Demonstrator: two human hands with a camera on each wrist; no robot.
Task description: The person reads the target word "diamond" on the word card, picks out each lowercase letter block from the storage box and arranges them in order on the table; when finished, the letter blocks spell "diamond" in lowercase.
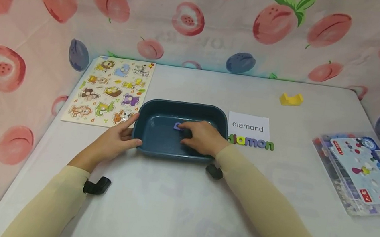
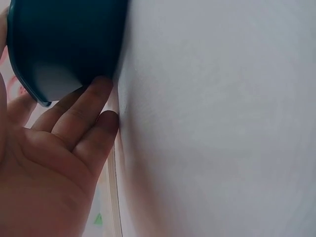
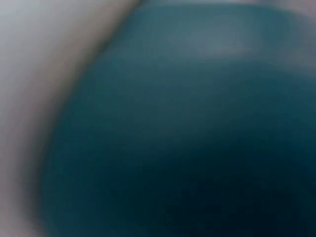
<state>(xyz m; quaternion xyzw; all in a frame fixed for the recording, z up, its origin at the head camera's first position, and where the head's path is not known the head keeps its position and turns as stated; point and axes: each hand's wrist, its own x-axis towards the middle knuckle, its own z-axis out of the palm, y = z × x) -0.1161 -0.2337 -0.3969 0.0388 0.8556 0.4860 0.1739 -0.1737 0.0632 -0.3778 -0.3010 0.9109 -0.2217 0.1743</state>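
A dark blue rectangular tub (image 1: 156, 151) stands on the table in the middle of the head view. My left hand (image 1: 114, 140) grips its left end, the thumb on the near corner and a finger at the rim. In the left wrist view, fingers (image 2: 81, 116) lie against the outside of the tub wall (image 2: 64, 44). Over the tub floor, my right hand (image 1: 203, 137) touches a small purple letter (image 1: 177, 125) with a fingertip. The thumb sits lower, apart from that letter. The right wrist view is blurred and shows mostly tub.
Right of the tub, a white card (image 1: 249, 126) printed "diamond" lies above coloured letters (image 1: 251, 142) spelling "diamon". An animal puzzle board (image 1: 109, 93) lies at back left. A yellow holder (image 1: 291, 100) stands at back right, and a clear box with a printed sheet (image 1: 365, 171) lies far right.
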